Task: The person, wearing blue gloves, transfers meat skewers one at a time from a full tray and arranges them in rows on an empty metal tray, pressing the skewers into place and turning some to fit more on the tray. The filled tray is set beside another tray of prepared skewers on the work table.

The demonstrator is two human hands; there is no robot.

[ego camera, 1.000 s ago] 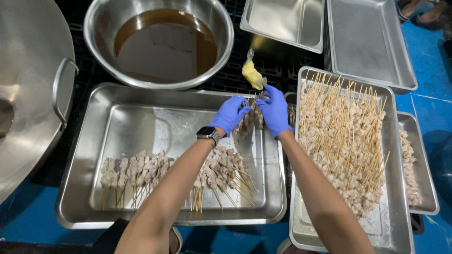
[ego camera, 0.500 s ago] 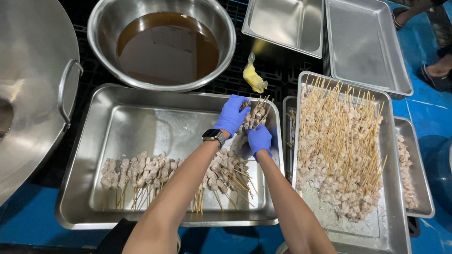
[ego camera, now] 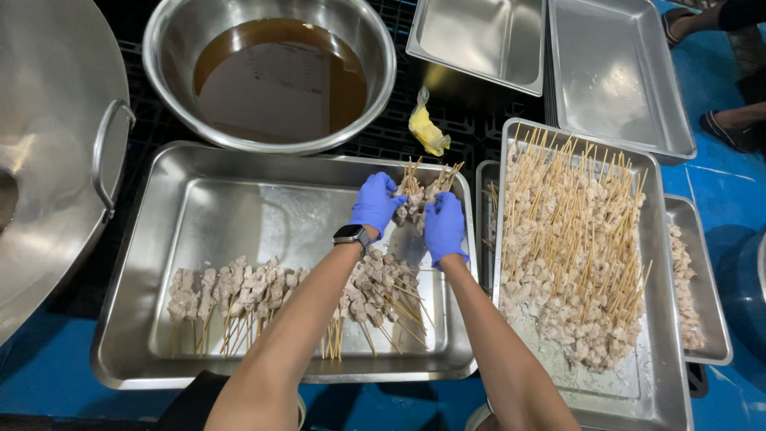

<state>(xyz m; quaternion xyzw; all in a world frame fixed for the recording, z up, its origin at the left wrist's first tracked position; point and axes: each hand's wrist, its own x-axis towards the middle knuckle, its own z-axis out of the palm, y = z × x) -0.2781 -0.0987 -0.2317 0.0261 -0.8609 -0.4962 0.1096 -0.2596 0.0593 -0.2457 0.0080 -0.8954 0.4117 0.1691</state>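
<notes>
A small bundle of meat skewers (ego camera: 419,194) is gripped between both hands above the far right corner of the large steel tray (ego camera: 152,271), sticks fanning upward; the left hand (ego camera: 375,203) in its blue glove closes round the bundle from the left, and the right hand (ego camera: 444,227) clamps it from the right, the two hands nearly touching. Below them, along the tray's near side, lies a row of laid-out skewers (ego camera: 263,291) (floured, sticks pointing toward the person), which leaves the tray's far half bare. Just beside the hands on the right stands a narrower tray (ego camera: 666,263) heaped with raw skewers (ego camera: 570,255), its rim close against the large tray's right edge. A yellow plastic bag (ego camera: 427,132) lies on the dark grate beyond the hands, near a big bowl of brown liquid (ego camera: 275,80). Empty pans (ego camera: 614,72) sit at the far right, a large metal lid (ego camera: 48,160) at the left.
</notes>
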